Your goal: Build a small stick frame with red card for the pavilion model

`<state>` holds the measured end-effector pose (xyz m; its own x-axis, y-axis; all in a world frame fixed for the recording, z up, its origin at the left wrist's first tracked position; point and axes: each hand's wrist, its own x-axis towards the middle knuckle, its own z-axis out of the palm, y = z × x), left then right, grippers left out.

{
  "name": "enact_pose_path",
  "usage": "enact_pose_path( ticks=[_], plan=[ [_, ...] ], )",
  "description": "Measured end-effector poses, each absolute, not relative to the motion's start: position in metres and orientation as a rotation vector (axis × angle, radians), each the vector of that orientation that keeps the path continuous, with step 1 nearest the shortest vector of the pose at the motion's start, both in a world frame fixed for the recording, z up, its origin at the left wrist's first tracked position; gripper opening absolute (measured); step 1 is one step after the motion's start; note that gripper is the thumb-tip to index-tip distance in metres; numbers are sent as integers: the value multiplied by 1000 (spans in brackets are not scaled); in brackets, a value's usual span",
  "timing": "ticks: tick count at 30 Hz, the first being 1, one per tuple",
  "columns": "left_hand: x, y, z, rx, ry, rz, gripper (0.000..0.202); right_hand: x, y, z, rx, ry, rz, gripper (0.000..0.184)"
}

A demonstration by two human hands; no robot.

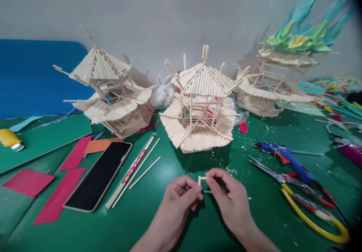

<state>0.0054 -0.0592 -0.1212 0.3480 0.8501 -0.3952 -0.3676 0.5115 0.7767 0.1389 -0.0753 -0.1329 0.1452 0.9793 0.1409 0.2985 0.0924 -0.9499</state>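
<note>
Over the front of the green table, my left hand is closed in a pinch on a short piece of wooden stick that stands upright. My right hand pinches a second short stick piece, which lies level and meets the top of the upright one. Whether the two are joined I cannot tell. Below my right fingers another stick shows, partly hidden by the hand. Just behind my hands stands a small pavilion built of wooden sticks, with a pointed roof and a wide lower roof.
Two more stick pavilions stand at the left and right. Scissors and a blue glue gun lie to the right. A phone, packaged chopsticks and red paper pieces lie left. A utility knife is farther left.
</note>
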Motion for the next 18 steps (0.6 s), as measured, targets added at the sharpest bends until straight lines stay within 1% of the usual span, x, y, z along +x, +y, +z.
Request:
enact_pose_path(
  ticks=[18],
  plan=[
    [5, -58, -121, 645, 911, 857, 15, 139, -75, -133, -1410, -1353, 842, 9]
  ],
)
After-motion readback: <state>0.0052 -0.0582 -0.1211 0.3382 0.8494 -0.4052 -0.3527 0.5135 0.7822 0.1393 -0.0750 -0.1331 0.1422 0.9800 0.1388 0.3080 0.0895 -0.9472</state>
